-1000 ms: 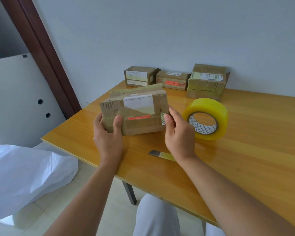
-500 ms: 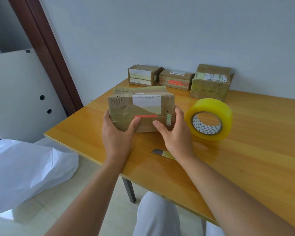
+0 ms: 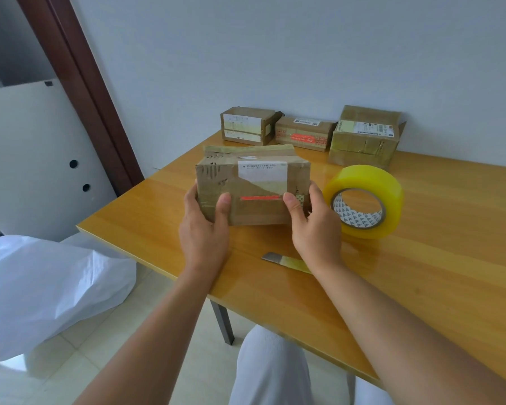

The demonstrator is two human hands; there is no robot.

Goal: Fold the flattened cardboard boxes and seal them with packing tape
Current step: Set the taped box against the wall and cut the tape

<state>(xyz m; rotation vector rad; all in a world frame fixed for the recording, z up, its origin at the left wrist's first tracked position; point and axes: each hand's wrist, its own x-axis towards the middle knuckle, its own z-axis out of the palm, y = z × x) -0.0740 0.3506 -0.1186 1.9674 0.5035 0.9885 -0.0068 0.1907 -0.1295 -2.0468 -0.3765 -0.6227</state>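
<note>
Cardboard box (image 3: 253,191) held just above the table (image 3: 421,273), my left hand (image 3: 206,229) and right hand (image 3: 316,226) gripping its ends, thumbs on the front; folding looks done, so next I'd reach for the tape roll (image 3: 364,201) beside it

Brown box (image 3: 254,188) with red stripe; yellow tape roll (image 3: 365,182).

both thumbs now on box (image 3: 253,191) front
</note>
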